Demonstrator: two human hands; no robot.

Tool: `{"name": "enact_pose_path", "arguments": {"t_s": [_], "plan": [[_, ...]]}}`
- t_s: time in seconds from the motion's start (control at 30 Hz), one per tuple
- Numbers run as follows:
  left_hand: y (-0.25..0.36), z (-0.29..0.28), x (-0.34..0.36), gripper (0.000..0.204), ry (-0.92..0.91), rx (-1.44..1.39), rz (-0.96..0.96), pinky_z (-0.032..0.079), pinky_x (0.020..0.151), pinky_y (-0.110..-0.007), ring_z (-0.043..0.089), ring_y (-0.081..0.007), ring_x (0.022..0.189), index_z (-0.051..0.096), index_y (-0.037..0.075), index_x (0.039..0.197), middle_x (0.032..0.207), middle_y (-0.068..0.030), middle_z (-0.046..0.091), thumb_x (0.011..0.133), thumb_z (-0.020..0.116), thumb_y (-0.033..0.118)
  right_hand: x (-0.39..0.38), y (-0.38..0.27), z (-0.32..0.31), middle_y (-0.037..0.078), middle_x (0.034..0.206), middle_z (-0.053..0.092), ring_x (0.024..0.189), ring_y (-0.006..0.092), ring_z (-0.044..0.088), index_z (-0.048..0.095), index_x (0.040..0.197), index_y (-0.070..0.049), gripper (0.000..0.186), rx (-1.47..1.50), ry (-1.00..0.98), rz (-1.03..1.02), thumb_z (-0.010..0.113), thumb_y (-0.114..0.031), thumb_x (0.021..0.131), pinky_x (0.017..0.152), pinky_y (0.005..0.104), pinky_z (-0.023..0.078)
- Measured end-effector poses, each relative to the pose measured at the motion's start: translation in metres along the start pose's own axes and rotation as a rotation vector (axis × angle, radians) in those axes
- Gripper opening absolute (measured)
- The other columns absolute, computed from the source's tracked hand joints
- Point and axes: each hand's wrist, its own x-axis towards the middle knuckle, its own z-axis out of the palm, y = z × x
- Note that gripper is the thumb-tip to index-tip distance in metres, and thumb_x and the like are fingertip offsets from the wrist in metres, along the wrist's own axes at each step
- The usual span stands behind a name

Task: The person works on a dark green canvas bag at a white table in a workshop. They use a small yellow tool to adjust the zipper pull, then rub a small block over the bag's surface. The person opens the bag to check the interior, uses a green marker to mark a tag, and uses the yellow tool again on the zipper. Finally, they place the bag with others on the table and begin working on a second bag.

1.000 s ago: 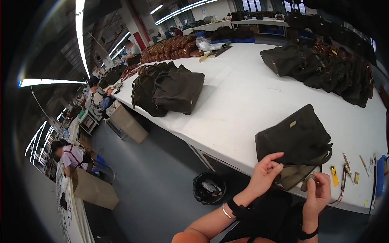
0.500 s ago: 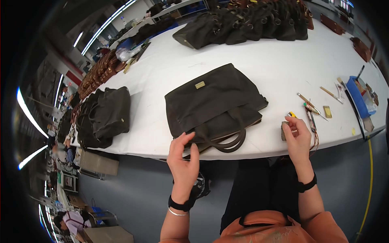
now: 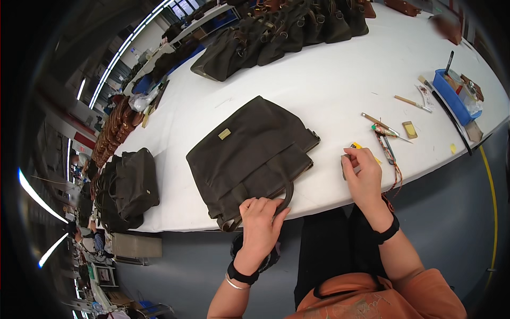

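Note:
A dark olive handbag (image 3: 247, 146) with a small gold plate lies flat on the white table, its looped handles toward me. My left hand (image 3: 258, 226) is closed on one handle (image 3: 287, 194) at the bag's near edge, with the fingers curled over the top and partly hidden. To the right of the bag, my right hand (image 3: 362, 174) pinches a small grey-brown block (image 3: 344, 168) on edge at the tabletop. A yellow tool (image 3: 357, 145), mostly covered by that hand, lies just beyond it.
Right of my right hand lie a green-tipped awl (image 3: 390, 132), a wooden-handled tool (image 3: 376, 122) and a yellowish block (image 3: 408, 129). A blue tray (image 3: 454, 98) holds supplies. Dark bags stand at the back (image 3: 281, 40) and left (image 3: 130, 183). The table's near edge (image 3: 329, 206) runs before me.
My left hand has gone from open beside the bag to closed on its handle. The view has shifted, so the table things appear further left. My right hand keeps the block.

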Motion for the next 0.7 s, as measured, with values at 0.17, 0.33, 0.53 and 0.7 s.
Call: {"name": "enact_pose_path", "arguments": {"t_s": [0.17,0.33,0.53,0.7], "plan": [[-0.004,-0.011,-0.006,0.019,-0.014,-0.002,-0.024,0.037,0.1,-0.043,0.059,-0.0271,0.082,0.065,0.002,0.093,0.083,-0.009,0.062,0.082,0.074,0.013,-0.001,0.003,0.0,0.012,0.091,0.061,0.075,0.0237,0.064,0.064,0.103,0.001,0.016,-0.026,0.029,-0.004,0.064,-0.004,0.088,0.067,0.0335,0.051],[-0.009,-0.024,-0.017,0.018,0.007,0.022,-0.057,0.034,0.103,-0.046,0.059,-0.0264,0.083,0.064,0.002,0.094,0.086,-0.0086,0.062,0.084,0.072,0.014,0.001,0.007,-0.001,0.016,0.099,0.061,0.082,0.0283,0.063,0.062,0.107,0.003,0.018,-0.009,0.045,-0.039,0.061,-0.001,0.089,0.073,0.0352,0.051],[-0.006,-0.049,-0.016,0.018,0.096,-0.001,-0.079,0.035,0.102,-0.045,0.056,-0.0279,0.081,0.061,0.0,0.09,0.082,-0.0094,0.06,0.085,0.071,0.014,0.011,0.023,-0.008,0.022,0.117,0.059,0.103,0.0346,0.06,0.061,0.112,0.004,0.024,0.003,0.062,-0.049,0.058,0.0,0.089,0.081,0.0348,0.052],[-0.006,-0.061,-0.012,0.02,0.148,-0.047,-0.221,0.039,0.088,-0.04,0.053,-0.0315,0.083,0.06,0.001,0.085,0.079,-0.0105,0.058,0.087,0.07,0.018,0.007,0.019,-0.019,0.022,0.129,0.053,0.115,0.0373,0.054,0.061,0.114,0.003,0.028,0.063,0.014,-0.007,0.058,0.002,0.086,0.086,0.0384,0.051]]}}
